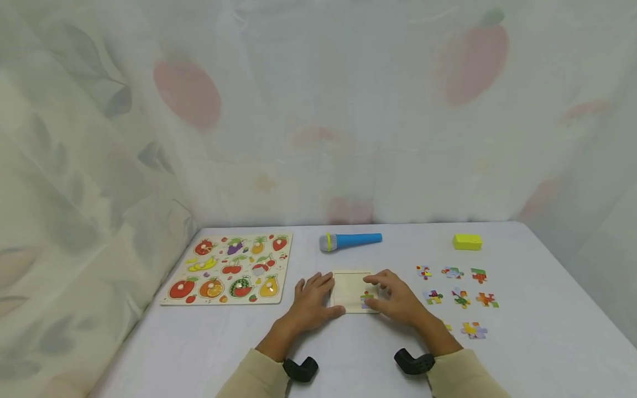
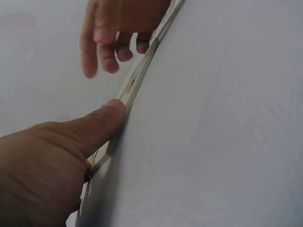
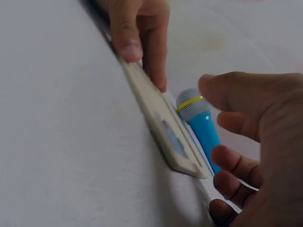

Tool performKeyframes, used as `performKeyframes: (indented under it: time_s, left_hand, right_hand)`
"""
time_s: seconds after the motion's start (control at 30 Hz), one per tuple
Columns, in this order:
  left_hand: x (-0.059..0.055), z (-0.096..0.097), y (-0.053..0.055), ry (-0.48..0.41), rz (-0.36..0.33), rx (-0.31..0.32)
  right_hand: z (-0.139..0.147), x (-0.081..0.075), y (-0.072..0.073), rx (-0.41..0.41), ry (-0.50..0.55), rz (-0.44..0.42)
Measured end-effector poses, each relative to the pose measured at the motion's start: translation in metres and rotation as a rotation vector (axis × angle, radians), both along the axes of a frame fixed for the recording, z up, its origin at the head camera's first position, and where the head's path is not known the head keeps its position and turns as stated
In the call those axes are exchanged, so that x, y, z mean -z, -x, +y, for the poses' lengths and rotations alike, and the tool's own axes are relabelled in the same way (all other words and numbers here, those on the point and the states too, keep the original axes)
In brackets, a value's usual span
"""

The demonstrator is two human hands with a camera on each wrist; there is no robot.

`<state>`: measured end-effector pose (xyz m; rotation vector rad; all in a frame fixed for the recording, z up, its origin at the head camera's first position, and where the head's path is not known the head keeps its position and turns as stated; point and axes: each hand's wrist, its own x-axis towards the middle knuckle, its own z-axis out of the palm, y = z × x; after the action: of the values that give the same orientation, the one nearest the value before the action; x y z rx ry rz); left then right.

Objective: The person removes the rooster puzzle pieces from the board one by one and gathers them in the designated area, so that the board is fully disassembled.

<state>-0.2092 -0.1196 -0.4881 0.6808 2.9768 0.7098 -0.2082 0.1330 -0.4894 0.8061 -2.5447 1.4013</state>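
Observation:
A small wooden puzzle tray (image 1: 347, 293) with a raised rim lies on the table, one colourful jigsaw piece (image 1: 366, 299) in its lower right corner. My left hand (image 1: 312, 304) holds the tray by its left end, the thumb on the near edge and the fingers towards the far edge. In the right wrist view, that same hand (image 3: 142, 38) grips the tray's (image 3: 163, 127) far end. My right hand (image 1: 398, 298) hovers by the tray's right side, thumb and fingers apart with nothing between them. Its loosely bent fingers (image 3: 236, 163) show close up.
Several loose jigsaw pieces (image 1: 460, 298) lie in rows to the right. A yellow block (image 1: 467, 242) sits behind them. A blue toy microphone (image 1: 355, 240) lies beyond the tray. On the left is a fruit peg puzzle board (image 1: 226, 269). A printed curtain (image 1: 318, 110) hangs behind the table.

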Motion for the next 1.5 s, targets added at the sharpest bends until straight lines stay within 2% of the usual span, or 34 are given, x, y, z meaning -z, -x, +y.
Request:
performKeyframes:
  time_s: [0.17, 0.5, 0.9, 1.07, 1.3, 1.5]
  left_hand:
    - [-0.001, -0.001, 0.0, 0.003, 0.013, 0.002]
    - [0.001, 0.0, 0.002, 0.012, 0.019, 0.004]
    - [0.0, 0.0, 0.002, 0.0, 0.012, 0.01]
    - [0.002, -0.001, 0.002, 0.001, 0.018, 0.008]
    - [0.005, -0.002, 0.003, -0.013, 0.01, 0.012]
    - [0.005, -0.002, 0.003, -0.016, 0.01, 0.011]
  right_hand:
    - [-0.002, 0.009, 0.002, 0.004, -0.093, 0.031]
    - [-0.009, 0.006, 0.001, 0.079, -0.244, -0.068]
    - [-0.017, 0.003, 0.003, 0.145, -0.343, -0.129]
    - [-0.017, 0.002, 0.003, 0.115, -0.329, -0.112]
    - [-0.009, 0.003, 0.0, 0.029, -0.282, -0.007]
    - [-0.009, 0.004, -0.001, -0.011, -0.296, -0.003]
